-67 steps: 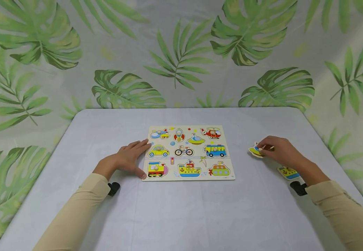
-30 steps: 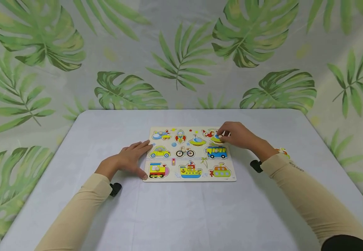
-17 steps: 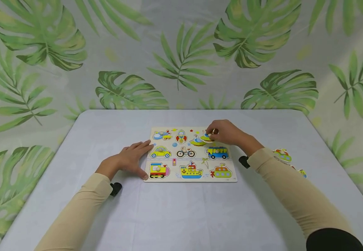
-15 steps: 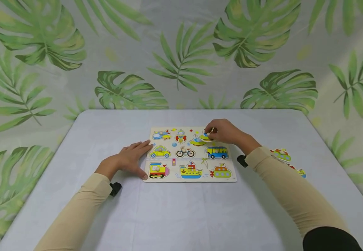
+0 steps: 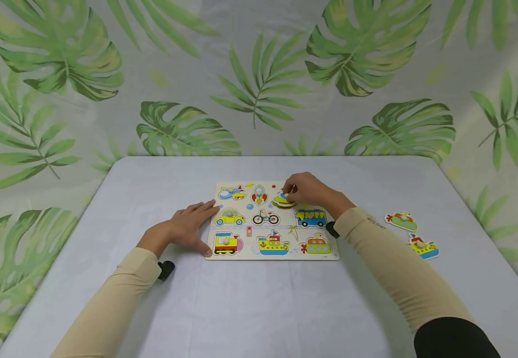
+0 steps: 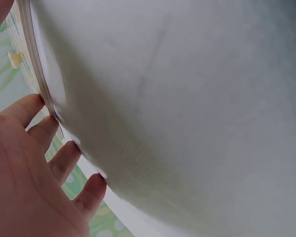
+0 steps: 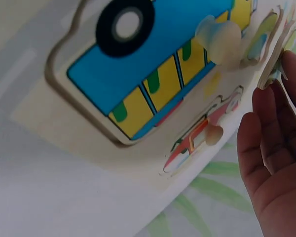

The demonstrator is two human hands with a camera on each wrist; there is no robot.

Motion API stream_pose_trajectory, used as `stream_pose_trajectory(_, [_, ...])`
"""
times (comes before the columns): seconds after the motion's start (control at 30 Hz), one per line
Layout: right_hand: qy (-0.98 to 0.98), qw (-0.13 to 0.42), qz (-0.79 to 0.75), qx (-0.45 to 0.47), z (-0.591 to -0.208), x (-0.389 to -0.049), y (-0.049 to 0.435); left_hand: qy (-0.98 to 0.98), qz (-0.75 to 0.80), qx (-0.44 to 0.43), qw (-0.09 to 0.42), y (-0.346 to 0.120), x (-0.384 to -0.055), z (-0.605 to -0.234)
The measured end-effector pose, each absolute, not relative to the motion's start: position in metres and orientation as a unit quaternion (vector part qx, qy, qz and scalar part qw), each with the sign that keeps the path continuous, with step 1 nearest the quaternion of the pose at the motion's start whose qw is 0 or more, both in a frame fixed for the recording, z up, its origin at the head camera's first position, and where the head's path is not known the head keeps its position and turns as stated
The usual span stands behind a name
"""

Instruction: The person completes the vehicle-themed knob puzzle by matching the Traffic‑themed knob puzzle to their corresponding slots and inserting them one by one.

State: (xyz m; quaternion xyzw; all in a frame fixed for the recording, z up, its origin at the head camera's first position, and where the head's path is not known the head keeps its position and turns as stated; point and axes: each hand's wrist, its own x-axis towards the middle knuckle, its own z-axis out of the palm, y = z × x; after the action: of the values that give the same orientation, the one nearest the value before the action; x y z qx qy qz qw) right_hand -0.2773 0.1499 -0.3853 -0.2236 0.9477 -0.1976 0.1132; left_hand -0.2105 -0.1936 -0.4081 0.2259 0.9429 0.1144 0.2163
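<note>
A wooden peg puzzle board (image 5: 295, 257) printed with vehicles lies on the table. My right hand (image 5: 310, 191) pinches a yellow-green flying saucer puzzle piece (image 5: 282, 200) over the matching saucer picture, covering most of it in the head view. Seen from the right wrist, the saucer piece (image 7: 275, 57) is held edge-on, close over the saucer picture (image 7: 261, 37). My left hand (image 5: 183, 226) rests along the board's left edge, fingers spread. In the left wrist view, the left hand's fingertips (image 6: 91, 190) touch near the edge. The helicopter (image 7: 197, 136) is partly hidden by my right hand in the head view.
Right of the board lie a submarine piece (image 5: 402, 222) and a boat piece (image 5: 425, 248). On the board, the bus (image 5: 310, 217), car (image 5: 229, 217) and train (image 5: 226, 243) carry knobs. The boat picture (image 5: 273, 245) and submarine picture (image 5: 317, 245) show none.
My right hand has carried the saucer piece leftward from the table onto the board, over its picture. The submarine and boat pieces came into view from behind the arm. My left hand stays in place.
</note>
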Motion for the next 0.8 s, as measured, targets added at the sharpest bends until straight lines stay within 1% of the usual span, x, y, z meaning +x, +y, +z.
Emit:
stream_pose_trajectory(0.13, [0.948, 0.122, -0.196, -0.220, -0.389, -0.277, 0.148, 0.942, 0.117, 0.226, 0.217, -0.194, -0.210, -0.409])
stream_pose_trajectory(0.6, [0.946, 0.124, -0.187, -0.236, -0.395, -0.277, 0.145, 0.942, 0.118, 0.225, 0.221, -0.194, -0.211, -0.408])
stream_pose_trajectory(0.8, [0.949, 0.129, -0.182, -0.225, -0.397, -0.279, 0.144, 0.941, 0.119, 0.230, 0.217, -0.196, -0.211, -0.409])
